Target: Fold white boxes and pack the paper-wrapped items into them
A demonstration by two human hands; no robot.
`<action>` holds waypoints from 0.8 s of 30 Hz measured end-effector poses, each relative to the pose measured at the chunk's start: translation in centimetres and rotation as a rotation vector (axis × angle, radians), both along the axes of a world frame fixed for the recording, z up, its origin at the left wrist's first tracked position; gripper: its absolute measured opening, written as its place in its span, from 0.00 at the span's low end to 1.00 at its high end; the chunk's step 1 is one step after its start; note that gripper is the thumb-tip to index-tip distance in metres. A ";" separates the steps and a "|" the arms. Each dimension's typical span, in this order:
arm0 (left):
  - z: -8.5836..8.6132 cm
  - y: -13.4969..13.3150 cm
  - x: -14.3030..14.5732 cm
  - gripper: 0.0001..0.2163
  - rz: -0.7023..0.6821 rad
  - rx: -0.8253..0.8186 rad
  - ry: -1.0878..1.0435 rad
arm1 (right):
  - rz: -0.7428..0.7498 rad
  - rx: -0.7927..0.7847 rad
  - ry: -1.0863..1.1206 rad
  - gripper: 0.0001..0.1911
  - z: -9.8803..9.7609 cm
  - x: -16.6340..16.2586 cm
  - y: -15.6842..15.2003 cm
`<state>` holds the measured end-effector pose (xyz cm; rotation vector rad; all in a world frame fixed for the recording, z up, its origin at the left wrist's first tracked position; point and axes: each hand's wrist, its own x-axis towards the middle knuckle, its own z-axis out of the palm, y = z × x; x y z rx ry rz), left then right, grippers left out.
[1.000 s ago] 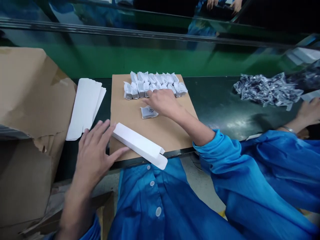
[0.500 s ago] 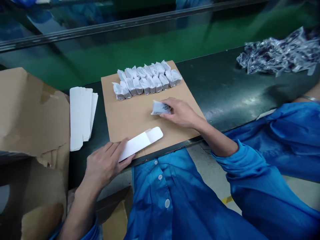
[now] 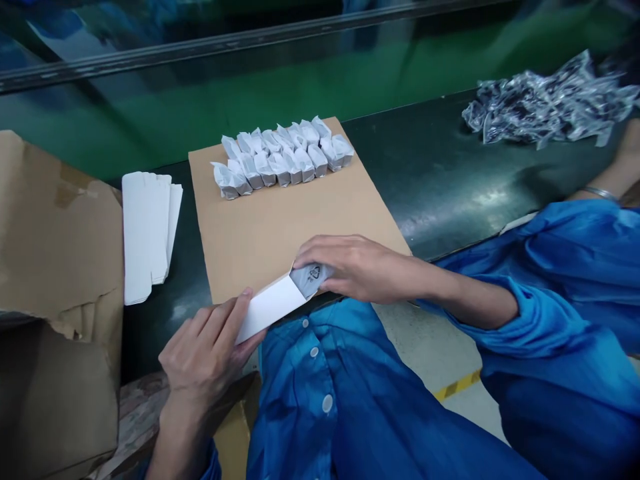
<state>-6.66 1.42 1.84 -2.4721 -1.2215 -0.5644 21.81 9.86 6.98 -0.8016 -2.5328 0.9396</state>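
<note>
Room on cardbd btwn hands & pkt rows, big ctn in way L

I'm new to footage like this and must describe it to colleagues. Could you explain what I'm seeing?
There's no machine: these are a person's bare hands, seen from a camera worn on their head, looking forward and down. The left hand holds a long white box; the right hand holds a wrapped packet at its open end. Beyond, similar packets stand in two rows on a cardboard sheet. Flat white cartons lie left, a shiny plastic heap right.
</note>
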 end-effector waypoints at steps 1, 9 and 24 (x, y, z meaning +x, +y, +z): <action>-0.1 -0.2 0.1 0.32 0.003 0.017 -0.003 | -0.049 -0.017 0.014 0.18 0.0 -0.2 0.0; -0.3 -0.1 -0.3 0.31 -0.036 -0.078 -0.108 | -0.020 0.001 -0.019 0.15 1.2 -0.4 0.7; 0.0 0.3 2.1 0.27 -0.061 -0.466 -0.141 | -0.088 -0.223 0.093 0.08 0.0 -1.2 0.8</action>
